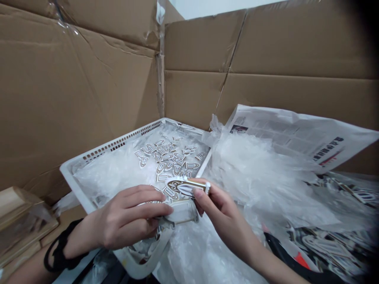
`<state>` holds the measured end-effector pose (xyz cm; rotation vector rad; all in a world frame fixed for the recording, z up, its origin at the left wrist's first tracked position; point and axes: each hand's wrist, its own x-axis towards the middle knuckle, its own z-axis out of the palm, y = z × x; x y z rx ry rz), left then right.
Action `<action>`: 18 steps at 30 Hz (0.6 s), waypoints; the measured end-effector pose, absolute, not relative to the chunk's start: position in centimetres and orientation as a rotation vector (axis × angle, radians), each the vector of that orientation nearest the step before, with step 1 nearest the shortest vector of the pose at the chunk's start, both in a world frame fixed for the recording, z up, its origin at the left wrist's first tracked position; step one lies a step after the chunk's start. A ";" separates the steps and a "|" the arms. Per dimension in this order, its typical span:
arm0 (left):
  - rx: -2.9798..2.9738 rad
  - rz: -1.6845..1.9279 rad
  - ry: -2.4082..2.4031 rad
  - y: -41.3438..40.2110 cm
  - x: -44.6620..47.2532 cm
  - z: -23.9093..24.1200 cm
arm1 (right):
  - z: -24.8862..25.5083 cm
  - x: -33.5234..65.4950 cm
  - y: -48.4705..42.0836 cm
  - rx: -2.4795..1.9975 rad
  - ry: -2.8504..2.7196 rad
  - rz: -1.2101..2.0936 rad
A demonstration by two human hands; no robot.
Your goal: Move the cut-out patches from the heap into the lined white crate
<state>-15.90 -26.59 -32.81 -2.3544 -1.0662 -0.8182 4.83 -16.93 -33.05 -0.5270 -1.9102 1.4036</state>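
My left hand (126, 219) is closed around a flat white plastic piece (183, 211), held low in front of me over the near corner of a white perforated tray (103, 152). My right hand (219, 211) pinches a small white and gold ornate piece (186, 186) just above it, thumb on top. The two pieces touch or nearly touch. Inside the tray, on clear plastic film, lie several similar small white and gold pieces (170, 157). A dark band circles my left wrist.
Cardboard walls (89, 79) enclose the space at the back and left. Crumpled clear plastic (251, 173) and a newspaper (296, 134) lie to the right, over more ornate pieces (325, 240). Wooden blocks (20, 221) sit at the far left.
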 end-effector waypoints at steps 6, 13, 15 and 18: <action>-2.438 -0.820 -0.944 -26.3 -15.8 -32.1 | -33.6 4.7 -16.5 -0.567 -1.897 1.478; -2.431 -0.784 -0.920 -26.3 -15.9 -32.2 | -34.3 4.5 -16.0 -0.600 -1.876 1.543; -2.441 -0.767 -0.929 -26.4 -16.0 -32.1 | -34.5 4.3 -15.9 -0.604 -1.859 1.564; -2.431 -0.781 -0.966 -26.4 -16.1 -32.3 | -34.7 4.2 -15.8 -0.609 -1.855 1.573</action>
